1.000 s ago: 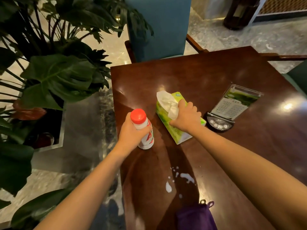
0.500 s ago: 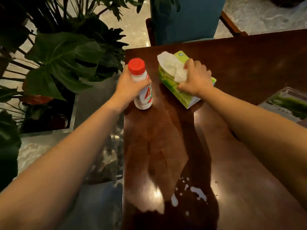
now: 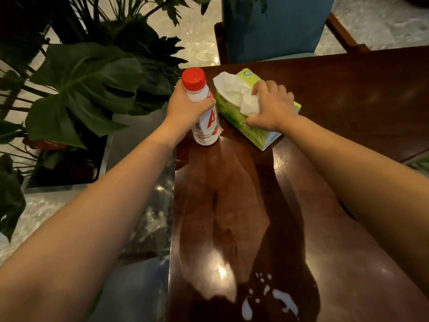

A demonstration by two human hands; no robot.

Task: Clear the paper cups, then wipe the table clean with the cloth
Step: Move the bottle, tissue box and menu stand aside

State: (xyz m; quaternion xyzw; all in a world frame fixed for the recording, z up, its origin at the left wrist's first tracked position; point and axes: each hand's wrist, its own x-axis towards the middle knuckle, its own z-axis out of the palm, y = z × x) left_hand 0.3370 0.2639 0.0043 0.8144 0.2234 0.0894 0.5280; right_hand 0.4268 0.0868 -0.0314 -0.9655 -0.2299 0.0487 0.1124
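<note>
On the dark wooden table, my left hand grips a white bottle with a red cap, standing at the far left corner. My right hand holds a green tissue box from above, beside the bottle, with a white tissue sticking out of its top. White liquid is spilled in drops and a small puddle at the near edge. No paper cups and no cloth are in view.
A large-leaved potted plant stands on the floor just left of the table. A blue-backed chair is at the far side. A sliver of a clear card stand shows at the right edge.
Both hands have pushed the bottle and the tissue box farther away, to the table's far left corner. The view has tilted down, so the purple cloth and card stand left the frame.
</note>
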